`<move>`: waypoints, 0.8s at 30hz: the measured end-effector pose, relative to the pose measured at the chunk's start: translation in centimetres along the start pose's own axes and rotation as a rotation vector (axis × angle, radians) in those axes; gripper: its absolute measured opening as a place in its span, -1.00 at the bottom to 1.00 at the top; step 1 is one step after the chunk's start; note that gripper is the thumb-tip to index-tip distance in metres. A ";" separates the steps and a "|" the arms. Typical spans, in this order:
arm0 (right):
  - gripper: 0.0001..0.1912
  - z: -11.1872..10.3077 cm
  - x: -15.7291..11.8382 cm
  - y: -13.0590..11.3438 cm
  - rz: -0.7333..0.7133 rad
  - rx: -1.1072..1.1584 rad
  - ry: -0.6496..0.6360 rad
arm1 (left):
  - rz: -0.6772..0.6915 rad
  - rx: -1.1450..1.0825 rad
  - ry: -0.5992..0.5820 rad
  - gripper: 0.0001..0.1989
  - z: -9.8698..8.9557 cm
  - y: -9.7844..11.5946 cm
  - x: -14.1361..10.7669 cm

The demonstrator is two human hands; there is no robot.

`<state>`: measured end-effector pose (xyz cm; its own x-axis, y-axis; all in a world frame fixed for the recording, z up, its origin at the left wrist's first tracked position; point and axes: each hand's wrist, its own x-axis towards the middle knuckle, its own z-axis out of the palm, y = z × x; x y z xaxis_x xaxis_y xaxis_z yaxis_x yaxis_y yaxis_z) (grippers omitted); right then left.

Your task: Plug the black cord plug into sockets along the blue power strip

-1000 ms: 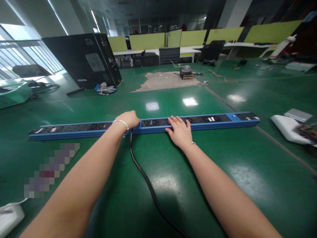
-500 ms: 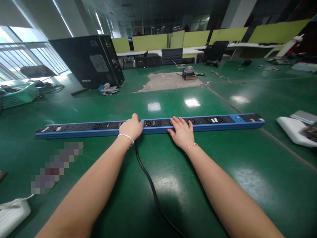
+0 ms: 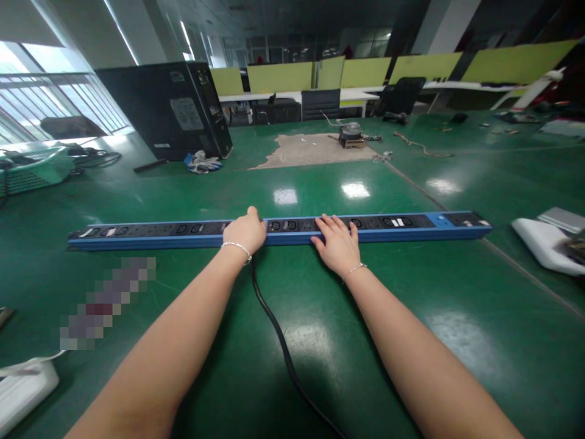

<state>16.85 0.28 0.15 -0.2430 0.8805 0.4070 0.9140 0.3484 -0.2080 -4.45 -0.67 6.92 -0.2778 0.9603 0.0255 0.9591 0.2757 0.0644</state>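
A long blue power strip [image 3: 393, 234] with rows of black sockets lies crosswise on the green tabletop. My left hand [image 3: 245, 231] is closed over its middle, fingers wrapped round the end of a black power cord [image 3: 281, 341]. The plug itself is hidden under my palm, so how far it sits in a socket cannot be seen. From beneath that hand the cord runs down toward the near edge of the view. Resting flat on the strip to the right, my right hand [image 3: 339, 245] has its fingers spread over the sockets and holds nothing.
A black computer case [image 3: 169, 110] stands at the back left, with a work glove [image 3: 202, 163] before it. Cables fill a green basket [image 3: 39, 172] at far left. A blurred-out object [image 3: 107, 305] and a white device [image 3: 27, 390] lie near left; another white device [image 3: 543, 244] lies right.
The camera view has shifted slightly. Both hands keep their places on the power strip, the left closed at the cord's end and the right lying flat.
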 end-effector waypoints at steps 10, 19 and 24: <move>-0.59 -0.2 -0.1 -0.1 -0.016 -0.028 -0.003 | -0.102 -0.056 0.057 -0.62 1.0 0.7 -1.2; -0.59 -0.2 -0.1 -0.1 -0.018 -0.025 -0.005 | -0.092 -0.070 0.002 -0.64 0.7 1.1 -0.7; -0.59 -0.1 -0.1 0.0 -0.021 -0.020 0.004 | -0.077 -0.068 -0.013 -0.66 0.6 1.2 -0.7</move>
<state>16.89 0.15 0.24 -0.2606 0.8719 0.4147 0.9151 0.3600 -0.1817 -3.08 -1.02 6.39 -0.3496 0.9369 0.0046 0.9288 0.3459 0.1329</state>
